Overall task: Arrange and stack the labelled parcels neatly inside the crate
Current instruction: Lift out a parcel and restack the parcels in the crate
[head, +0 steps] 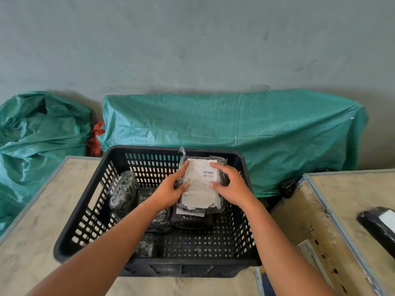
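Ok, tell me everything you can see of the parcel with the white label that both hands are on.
The labelled parcel is a flat, roughly rectangular pack in black plastic under clear wrap, with a loose flap of wrap sticking up at its far left corner. A large white shipping label with barcodes covers most of its top. It lies label-up, slightly tilted, on other black parcels at the right rear of the black crate. The left hand holds its left edge, the right hand its right edge, fingers on the label.

Label text point(201, 180): too small to read.
Lower parcel point(192, 221): mostly covered by the labelled parcel point(222, 180) on top.
Middle parcel point(160, 218): part hidden behind left forearm.
Right-table parcel point(378, 225): cut by frame edge.
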A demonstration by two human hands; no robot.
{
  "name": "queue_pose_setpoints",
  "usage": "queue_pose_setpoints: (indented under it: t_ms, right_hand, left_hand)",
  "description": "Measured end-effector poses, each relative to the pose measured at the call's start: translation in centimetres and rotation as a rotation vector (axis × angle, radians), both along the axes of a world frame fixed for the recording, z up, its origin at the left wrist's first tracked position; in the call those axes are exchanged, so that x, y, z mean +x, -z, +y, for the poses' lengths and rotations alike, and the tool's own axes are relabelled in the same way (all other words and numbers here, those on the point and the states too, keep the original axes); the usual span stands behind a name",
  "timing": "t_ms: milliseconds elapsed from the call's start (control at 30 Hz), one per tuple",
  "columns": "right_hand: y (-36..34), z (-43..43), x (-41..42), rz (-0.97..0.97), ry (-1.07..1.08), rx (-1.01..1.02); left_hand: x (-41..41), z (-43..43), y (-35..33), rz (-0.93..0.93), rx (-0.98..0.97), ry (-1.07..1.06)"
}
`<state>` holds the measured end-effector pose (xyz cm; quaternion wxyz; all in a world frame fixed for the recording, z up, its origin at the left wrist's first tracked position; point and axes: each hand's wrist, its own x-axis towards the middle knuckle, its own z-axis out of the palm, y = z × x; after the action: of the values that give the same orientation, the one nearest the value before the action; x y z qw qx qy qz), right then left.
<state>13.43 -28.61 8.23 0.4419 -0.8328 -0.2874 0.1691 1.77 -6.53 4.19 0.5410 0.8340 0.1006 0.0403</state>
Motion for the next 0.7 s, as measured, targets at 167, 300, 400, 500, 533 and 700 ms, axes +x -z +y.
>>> queue_pose_setpoints:
  t_ms: [167,300,400,500,533,700]
  right_hand:
    - [3.5,2.1,-0.5,0.111,0.004,-0.087]
    - [5.7,3.0,-0.2,0.193,0.015,-0.198]
    - [6.6,3.0,0.1,0.314,-0.046,-0.293]
    - [6.7,3.0,0.3,0.357,-0.043,-0.278]
    - [6.7,3.0,0.3,0.355,-0.027,-0.267]
    - [7.3,2.9,0.3,0.342,0.012,-0.204]
  left_hand:
    - [0.0,0.4,2.4,0.077,0.011,-0.124]
    - [0.0,0.4,3.0,0.187,0.13,-0.138]
    - [0.0,0.0,4.0,0.291,0.117,-0.035]
    - [-0.2,0.7,4.1,0.33,-0.037,0.041]
    - [-0.2,1.0,4.2,0.35,-0.072,0.081]
    - [-0.7,0.9,4.4,0.309,0.007,0.104]
